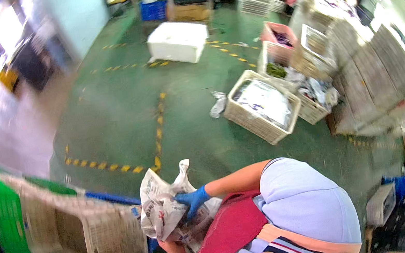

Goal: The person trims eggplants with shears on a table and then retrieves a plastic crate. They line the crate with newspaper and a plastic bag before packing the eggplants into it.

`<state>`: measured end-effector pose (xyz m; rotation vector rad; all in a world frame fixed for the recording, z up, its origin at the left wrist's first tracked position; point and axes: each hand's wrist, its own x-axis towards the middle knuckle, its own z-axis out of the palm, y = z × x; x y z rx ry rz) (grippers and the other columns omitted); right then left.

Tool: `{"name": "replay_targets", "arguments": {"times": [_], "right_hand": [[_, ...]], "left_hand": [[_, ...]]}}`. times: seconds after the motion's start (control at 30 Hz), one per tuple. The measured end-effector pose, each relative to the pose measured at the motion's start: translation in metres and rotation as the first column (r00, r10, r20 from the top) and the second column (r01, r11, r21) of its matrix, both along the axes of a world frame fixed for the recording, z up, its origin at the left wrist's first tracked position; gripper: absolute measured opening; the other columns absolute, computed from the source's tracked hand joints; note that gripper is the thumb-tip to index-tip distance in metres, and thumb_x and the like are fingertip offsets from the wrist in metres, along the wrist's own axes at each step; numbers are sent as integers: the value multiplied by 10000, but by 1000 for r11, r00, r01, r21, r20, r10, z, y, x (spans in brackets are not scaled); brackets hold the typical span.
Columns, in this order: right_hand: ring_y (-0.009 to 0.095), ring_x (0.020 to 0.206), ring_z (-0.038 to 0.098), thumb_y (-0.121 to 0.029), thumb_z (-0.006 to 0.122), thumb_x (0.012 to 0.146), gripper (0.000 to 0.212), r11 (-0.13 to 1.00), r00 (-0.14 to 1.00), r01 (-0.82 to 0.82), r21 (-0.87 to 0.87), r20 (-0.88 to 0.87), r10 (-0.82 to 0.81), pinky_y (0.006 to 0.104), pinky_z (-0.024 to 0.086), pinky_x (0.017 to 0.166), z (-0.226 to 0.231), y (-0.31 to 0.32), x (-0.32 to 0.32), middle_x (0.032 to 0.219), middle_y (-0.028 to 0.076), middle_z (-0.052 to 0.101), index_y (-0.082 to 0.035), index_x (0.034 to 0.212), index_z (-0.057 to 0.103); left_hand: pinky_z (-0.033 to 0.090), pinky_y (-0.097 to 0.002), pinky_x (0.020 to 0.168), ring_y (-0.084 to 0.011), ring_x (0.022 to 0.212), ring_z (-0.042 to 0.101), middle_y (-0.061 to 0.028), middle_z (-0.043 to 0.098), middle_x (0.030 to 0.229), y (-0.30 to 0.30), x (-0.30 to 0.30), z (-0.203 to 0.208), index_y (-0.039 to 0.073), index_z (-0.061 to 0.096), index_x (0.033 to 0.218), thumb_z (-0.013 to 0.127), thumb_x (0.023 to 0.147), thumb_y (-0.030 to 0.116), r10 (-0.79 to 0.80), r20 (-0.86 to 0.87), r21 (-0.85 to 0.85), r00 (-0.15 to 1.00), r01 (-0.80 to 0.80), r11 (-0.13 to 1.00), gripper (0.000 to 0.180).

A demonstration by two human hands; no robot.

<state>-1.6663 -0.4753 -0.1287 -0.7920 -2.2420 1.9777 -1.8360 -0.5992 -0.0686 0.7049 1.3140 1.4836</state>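
A crumpled white bag with print on it (159,206) is held in front of my body, low in the middle of the head view. My right hand (193,201) wears a blue glove and is closed on the bag's near side, its fingers pressed into the folds. My left hand (170,246) is below the bag and against it, with its fingers hidden behind the material. To the left of the bag, close by, is a dirty beige plastic crate (92,247), tipped so that its hollow inside shows.
A green crate (1,219) and a blue bar (111,197) are at the left. Ahead right, a beige basket (260,125) holds white material, near stacked cartons (379,81). A white foam box (176,41) sits farther off. Yellow-black tape (158,130) marks the green floor.
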Motion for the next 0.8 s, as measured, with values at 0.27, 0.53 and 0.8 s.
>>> {"name": "replay_targets", "arguments": {"times": [0.27,0.53,0.8], "right_hand": [[156,980,457,-208,696,600,778,786,743,590,-182,-257,-618,299,361,856,67,-10,91,1069,97,506,-71,1237,271],[201,984,496,-258,649,664,518,336,304,940,-56,-305,-902,316,371,854,49,-15,264,1079,112,516,-80,1108,451],[184,818,544,-168,566,737,227,-482,-468,876,15,-217,-857,315,422,745,16,-82,443,894,91,589,-64,938,562]], "left_hand": [[392,-362,836,-246,1008,462,-103,441,1151,99,120,40,44,385,1176,456,792,279,-255,429,-141,867,343,929,456],[406,-346,814,-224,957,493,-95,487,1080,148,314,71,20,458,1111,506,760,207,-624,279,-104,730,669,736,400],[311,-345,881,-263,1045,381,-169,389,1128,165,454,26,6,349,1179,609,689,165,-788,-596,-152,155,942,300,577]]}}
